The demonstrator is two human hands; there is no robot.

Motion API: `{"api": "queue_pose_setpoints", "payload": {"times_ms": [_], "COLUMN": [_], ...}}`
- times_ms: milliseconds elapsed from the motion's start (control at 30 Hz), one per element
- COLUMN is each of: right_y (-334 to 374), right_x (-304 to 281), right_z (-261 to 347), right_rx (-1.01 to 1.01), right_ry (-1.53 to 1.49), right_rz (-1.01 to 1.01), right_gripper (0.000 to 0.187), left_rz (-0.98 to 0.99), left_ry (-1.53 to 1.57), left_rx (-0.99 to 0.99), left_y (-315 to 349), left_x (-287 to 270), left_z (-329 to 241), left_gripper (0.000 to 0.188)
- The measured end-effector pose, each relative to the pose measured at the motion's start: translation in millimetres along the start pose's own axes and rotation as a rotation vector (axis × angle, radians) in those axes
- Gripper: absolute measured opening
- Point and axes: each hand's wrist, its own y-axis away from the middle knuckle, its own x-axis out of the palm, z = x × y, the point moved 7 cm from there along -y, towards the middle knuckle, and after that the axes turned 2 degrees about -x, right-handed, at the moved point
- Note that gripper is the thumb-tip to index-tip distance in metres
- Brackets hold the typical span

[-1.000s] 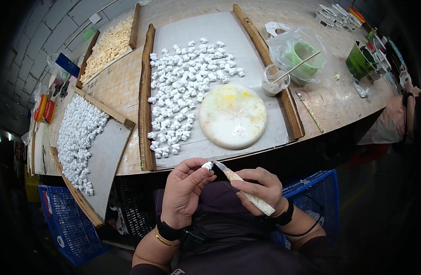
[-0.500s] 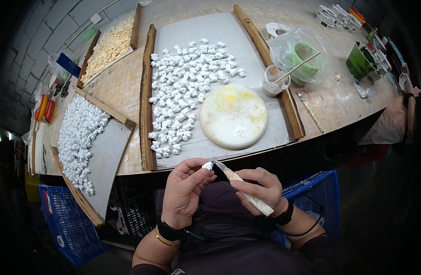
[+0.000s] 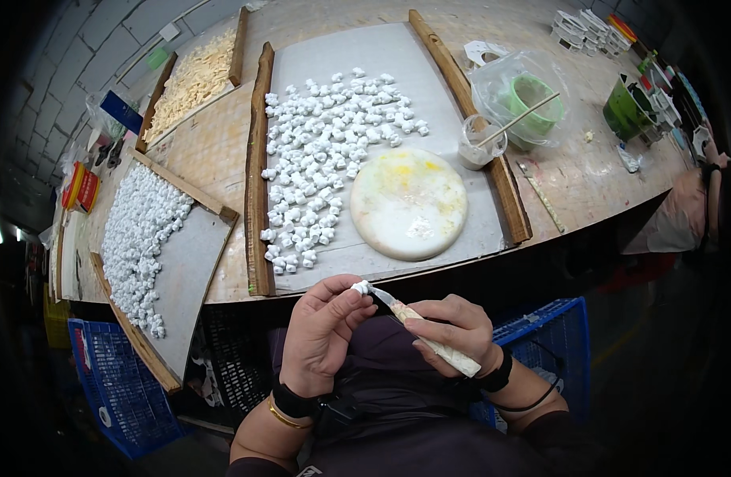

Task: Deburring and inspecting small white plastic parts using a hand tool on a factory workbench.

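Note:
Between the thumb and fingers of my left hand [image 3: 322,330] is a small white knobbly piece [image 3: 361,287]. My right hand [image 3: 453,330] grips a knife [image 3: 433,343] by its pale, stained handle, and the short metal blade meets or nearly meets the white piece. Both hands are in front of my body, just off the table's near edge. Beyond them, many similar white pieces [image 3: 318,151] lie spread on a paper-lined board [image 3: 349,48]. A round white slab [image 3: 409,208] with yellow smears rests to their right on the same board.
Wooden rails [image 3: 259,175] flank the board. On the left, a second tray [image 3: 182,262] holds a heap of white pieces; cream-coloured pieces [image 3: 192,75] fill another behind. A cup with a stick [image 3: 481,143] and a green tub [image 3: 536,103] stand right. Blue crates [image 3: 127,389] sit below.
The white piece has turned slightly in my left fingers. The knife and my right hand have shifted a little, and the whole view has moved marginally.

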Motion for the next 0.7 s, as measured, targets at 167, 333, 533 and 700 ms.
{"api": "queue_pose_setpoints", "payload": {"times_ms": [167,333,533,700], "right_y": [2.5,-0.9,-2.1,-1.7], "right_x": [-1.8,-0.9,-3.0,-3.3], "right_z": [-1.0,-1.1,-7.0,-11.7], "right_rx": [-0.001,0.003,0.066,0.045], "right_ry": [-0.015,-0.018,-0.074,-0.144], "right_rz": [-0.03,-0.032,-0.045,-0.024], "right_gripper": [0.037,0.036,0.03,0.025], "left_rz": [-0.021,-0.007,-0.017,-0.019], "left_ry": [-0.028,-0.079,-0.185,-0.226], "left_rx": [0.019,0.05,0.104,0.129], "left_y": [1.2,0.9,1.8,2.3], "left_x": [0.9,2.3,4.0,3.7], "left_z": [-1.6,-2.4,-6.0,-8.4], "left_gripper": [0.022,0.023,0.025,0.026]}}
